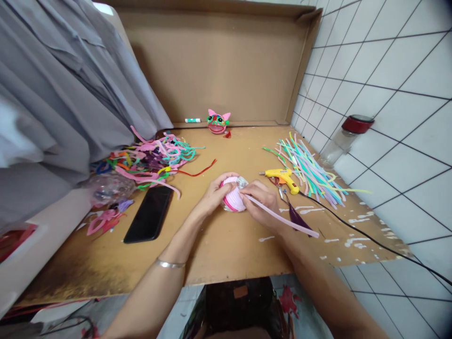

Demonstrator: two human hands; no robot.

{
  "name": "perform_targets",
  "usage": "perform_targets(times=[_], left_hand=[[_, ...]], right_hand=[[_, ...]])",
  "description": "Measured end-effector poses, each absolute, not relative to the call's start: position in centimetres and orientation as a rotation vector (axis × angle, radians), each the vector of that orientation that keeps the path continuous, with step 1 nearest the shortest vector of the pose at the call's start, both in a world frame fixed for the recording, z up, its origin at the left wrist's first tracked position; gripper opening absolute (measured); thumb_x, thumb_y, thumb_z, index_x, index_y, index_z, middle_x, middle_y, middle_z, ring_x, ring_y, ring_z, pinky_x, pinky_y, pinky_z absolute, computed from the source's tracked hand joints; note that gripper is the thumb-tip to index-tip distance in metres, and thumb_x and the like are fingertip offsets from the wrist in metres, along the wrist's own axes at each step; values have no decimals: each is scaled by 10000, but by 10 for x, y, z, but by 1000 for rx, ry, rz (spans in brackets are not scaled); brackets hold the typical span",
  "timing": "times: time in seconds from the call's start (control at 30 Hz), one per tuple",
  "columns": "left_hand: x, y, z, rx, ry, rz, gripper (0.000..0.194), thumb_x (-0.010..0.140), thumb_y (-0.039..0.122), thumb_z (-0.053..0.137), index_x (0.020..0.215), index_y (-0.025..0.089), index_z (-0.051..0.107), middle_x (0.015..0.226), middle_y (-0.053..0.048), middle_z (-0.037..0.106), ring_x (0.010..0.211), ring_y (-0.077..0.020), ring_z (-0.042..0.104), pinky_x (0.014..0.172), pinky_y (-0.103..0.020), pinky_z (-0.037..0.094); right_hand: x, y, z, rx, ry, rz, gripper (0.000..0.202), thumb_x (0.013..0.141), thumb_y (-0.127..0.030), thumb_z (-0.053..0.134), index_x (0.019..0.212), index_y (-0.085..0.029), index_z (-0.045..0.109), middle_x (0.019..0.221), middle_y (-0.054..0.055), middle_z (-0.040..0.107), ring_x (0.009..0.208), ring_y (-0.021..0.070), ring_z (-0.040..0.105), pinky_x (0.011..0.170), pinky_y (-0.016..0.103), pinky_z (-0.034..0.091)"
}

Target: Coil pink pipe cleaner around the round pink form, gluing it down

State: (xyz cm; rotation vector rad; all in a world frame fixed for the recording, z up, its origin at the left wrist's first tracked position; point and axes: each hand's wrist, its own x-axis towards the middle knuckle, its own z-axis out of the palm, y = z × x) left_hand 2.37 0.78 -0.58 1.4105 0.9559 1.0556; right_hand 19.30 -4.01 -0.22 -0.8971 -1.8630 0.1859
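Note:
My left hand (213,193) is closed round the left side of a round pink ball (233,200) wound with pale pink strands, a darker pink band low on it. Some clear plastic shows at the ball's top right. At the right side, my right hand (260,200) pinches a pale pink pipe cleaner (282,218) against the ball; its free end trails to the lower right, over my wrist. Both hands are just above the wooden table (229,254).
A yellow glue gun (284,178) with a black cord and a pile of pipe cleaners (314,174) lie right. At left are a phone (150,214) and tangled pipe cleaners (151,155). A pink animal head (217,122) and jar (341,141) stand behind; a purple tassel (296,217) lies right.

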Motion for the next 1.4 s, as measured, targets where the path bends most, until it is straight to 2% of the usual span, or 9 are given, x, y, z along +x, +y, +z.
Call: perform_targets(times=[0.17,0.33,0.43,0.6,0.8,0.93,1.17,1.4], left_hand=[[22,8,-9,1425,942,1066,439,737,409,649,1097,158,638,1011,-53,694,840,-169,626,767,-264,491],[22,9,-13,1436,877,1107,504,828,580,582,1081,149,652,987,-65,694,861,-174,620,802,-275,488],[25,9,-13,1414,879,1137,535,829,623,563,1051,147,664,985,-71,696,849,-176,620,794,-278,488],[30,7,-11,1336,941,1167,431,756,505,670,1001,150,682,900,-44,699,744,-147,596,700,-246,462],[33,9,-9,1269,974,1185,352,713,390,671,967,148,695,832,-21,697,673,-122,575,640,-224,443],[33,8,-10,1265,980,1187,361,722,413,672,964,145,694,820,-22,693,664,-121,569,633,-224,442],[34,6,-10,1288,946,1228,460,799,569,604,955,143,685,866,-47,703,736,-147,606,696,-246,473],[28,11,-14,1382,970,1162,408,783,453,577,1032,147,681,972,-64,710,823,-186,617,746,-279,485]], right_hand=[[192,-39,-4,-882,-1852,170,148,881,-168,553,895,-225,689,839,43,669,783,152,647,706,276,533],[192,-38,-6,-877,-1853,189,142,886,-163,554,913,-216,683,855,43,665,796,147,645,725,277,528],[193,-38,-7,-871,-1865,190,139,892,-172,555,919,-212,685,861,42,662,802,148,644,731,280,526],[192,-38,-7,-857,-1856,172,143,886,-164,562,911,-215,693,841,40,655,785,147,643,718,274,525],[191,-38,-6,-855,-1847,161,145,883,-160,560,906,-214,693,842,44,659,781,149,645,709,275,526],[192,-38,-7,-854,-1850,157,139,879,-156,566,911,-211,690,855,45,661,790,149,646,712,276,527],[193,-37,-8,-851,-1850,191,147,872,-154,570,919,-220,693,853,42,659,797,153,645,722,280,529],[193,-37,-8,-851,-1844,193,156,869,-143,566,918,-215,695,847,40,654,798,150,643,725,276,528]])
